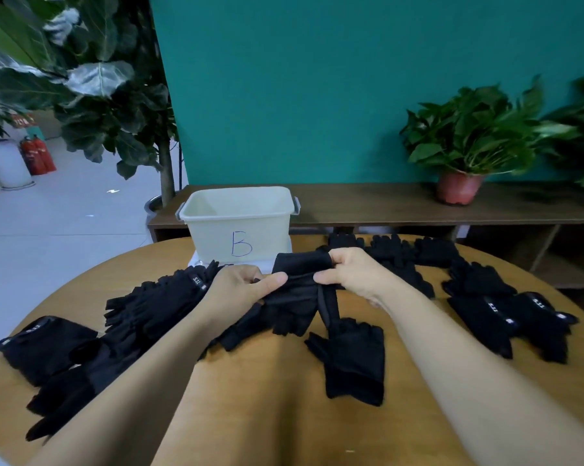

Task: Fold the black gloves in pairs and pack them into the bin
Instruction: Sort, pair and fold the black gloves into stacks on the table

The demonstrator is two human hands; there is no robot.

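Note:
A pair of black gloves (299, 297) is lifted above the middle of the round wooden table (277, 415). My left hand (241, 289) pinches its left side and my right hand (354, 274) grips its right side with the cuff folded over. One black glove (354, 361) hangs from the held pair by a strap and lies on the table. The cream bin (238, 223), marked with a blue B, stands just behind my hands and looks empty.
Several loose black gloves lie in a heap at the left (82, 348) and in a row at the right (505, 314) and back right (394, 250). A low wooden shelf (384, 203) with a potted plant (465, 146) runs behind the table.

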